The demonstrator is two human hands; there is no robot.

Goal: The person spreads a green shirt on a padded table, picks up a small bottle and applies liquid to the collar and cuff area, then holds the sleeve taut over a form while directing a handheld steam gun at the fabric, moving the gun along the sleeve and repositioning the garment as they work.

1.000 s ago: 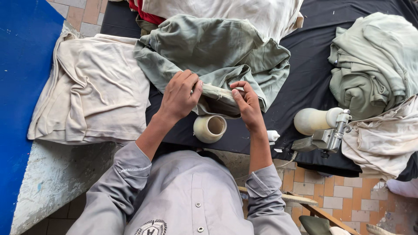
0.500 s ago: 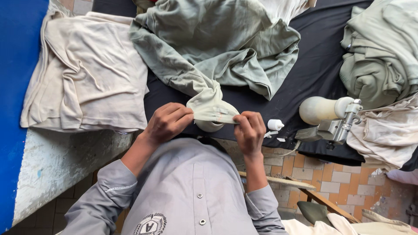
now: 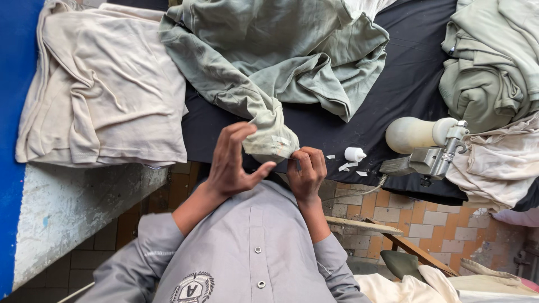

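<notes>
A sage-green garment (image 3: 281,62) lies spread on a black cloth-covered table (image 3: 415,73). Its sleeve reaches toward me, and the cuff (image 3: 272,143) is pulled off the table's near edge. My left hand (image 3: 233,163) pinches the cuff's left side between thumb and fingers. My right hand (image 3: 306,171) grips the cuff's right edge, fingers curled, with a small dark tool partly visible in them. I wear a grey buttoned shirt.
A beige garment (image 3: 106,90) lies on the left, over a blue surface (image 3: 17,67). Folded green (image 3: 494,67) and beige clothes (image 3: 499,163) pile up on the right beside a white thread cone on a metal stand (image 3: 421,137). A small white spool (image 3: 353,154) and paper scraps sit near the edge.
The view has drifted down and closer. Both hands have drawn the cuff toward me, off the table edge. The tape roll seen earlier under the sleeve is hidden now.
</notes>
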